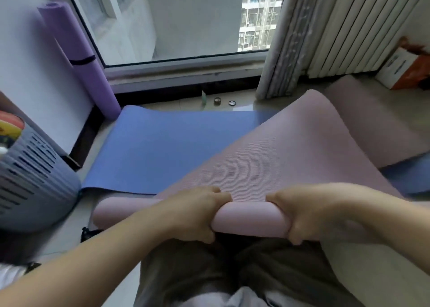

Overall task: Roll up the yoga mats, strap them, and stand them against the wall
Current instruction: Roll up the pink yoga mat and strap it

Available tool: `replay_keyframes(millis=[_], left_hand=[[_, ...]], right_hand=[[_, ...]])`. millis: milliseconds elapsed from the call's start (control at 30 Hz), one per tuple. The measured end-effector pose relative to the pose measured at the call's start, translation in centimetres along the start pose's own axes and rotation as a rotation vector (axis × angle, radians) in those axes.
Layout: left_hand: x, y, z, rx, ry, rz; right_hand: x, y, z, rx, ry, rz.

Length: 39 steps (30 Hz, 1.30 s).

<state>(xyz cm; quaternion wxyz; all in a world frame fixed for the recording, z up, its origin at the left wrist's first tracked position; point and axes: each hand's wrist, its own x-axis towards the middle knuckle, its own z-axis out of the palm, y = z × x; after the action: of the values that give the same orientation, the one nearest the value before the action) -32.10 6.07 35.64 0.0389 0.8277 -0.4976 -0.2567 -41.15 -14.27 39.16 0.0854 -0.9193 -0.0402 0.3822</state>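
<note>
by the window (176,20), left hand (197,213) and right hand (311,213) both grip the ribbed, half-rolled pink mat (274,157).

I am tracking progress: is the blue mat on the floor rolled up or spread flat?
Spread flat. The blue mat lies unrolled below the window, no roll visible; the pink mat covers its right part.

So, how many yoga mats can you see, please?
3: purple mat rolled, strapped, leaning beside the window; blue mat flat on the floor; pink mat partly rolled, lying over the blue one. Others may be hidden underneath.
</note>
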Motion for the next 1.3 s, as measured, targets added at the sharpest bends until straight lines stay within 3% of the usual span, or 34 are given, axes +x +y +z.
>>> replay_keyframes(millis=[100,200,267,333,400,533,633,700,800,867,933,1000,1167,1233,1300], left_hand=[[0.7,0.0,0.0,-0.120,-0.160,0.010],[1.4,-0.4,-0.1,-0.223,-0.215,-0.033],[2.0,-0.8,-0.3,-0.250,-0.204,-0.047],[2.5,-1.6,-0.5,-0.289,-0.210,-0.060],[3.1,-2.1,-0.5,-0.310,-0.229,-0.071],[4.4,-2.0,-0.5,-0.248,-0.293,-0.090],[3.9,-1.2,-1.0,-0.214,-0.243,-0.108],[3.1,-0.5,-0.3,-0.054,-0.116,-0.108],[1.9,0.0,2.7,0.303,0.200,-0.053],[1.9,-0.4,4.1,0.330,0.330,-0.064],[2.3,-0.8,3.7,0.266,0.335,-0.102],[2.8,-1.3,2.7,0.166,0.274,-0.127],[3.4,-2.8,-0.1,-0.166,0.028,-0.113],[3.8,-2.7,-0.7,-0.180,-0.034,-0.110],[4.5,-2.2,-0.5,-0.069,0.018,-0.115]], right_hand=[[1.5,1.7,1.6,0.160,-0.125,-0.035],[1.7,2.6,2.2,0.277,-0.153,-0.021],[0.5,2.6,2.6,0.210,-0.003,0.017],[-0.9,1.8,3.3,-0.081,0.327,0.036],[-1.5,0.8,4.8,-0.249,0.474,0.011],[0.3,0.9,7.0,-0.228,0.420,0.100],[1.1,2.0,5.5,-0.122,0.385,0.049],[1.7,2.7,3.9,-0.026,0.279,0.015],[3.1,3.5,1.4,0.167,-0.010,0.023],[4.2,3.9,0.2,0.251,-0.165,0.034],[4.8,4.3,-0.4,0.314,-0.204,0.042],[4.5,4.4,-0.4,0.264,-0.088,0.028],[2.8,4.4,4.6,-0.291,0.708,0.088],[3.2,5.0,6.2,-0.303,0.803,0.077],[3.2,5.1,5.0,-0.286,0.656,0.126]])
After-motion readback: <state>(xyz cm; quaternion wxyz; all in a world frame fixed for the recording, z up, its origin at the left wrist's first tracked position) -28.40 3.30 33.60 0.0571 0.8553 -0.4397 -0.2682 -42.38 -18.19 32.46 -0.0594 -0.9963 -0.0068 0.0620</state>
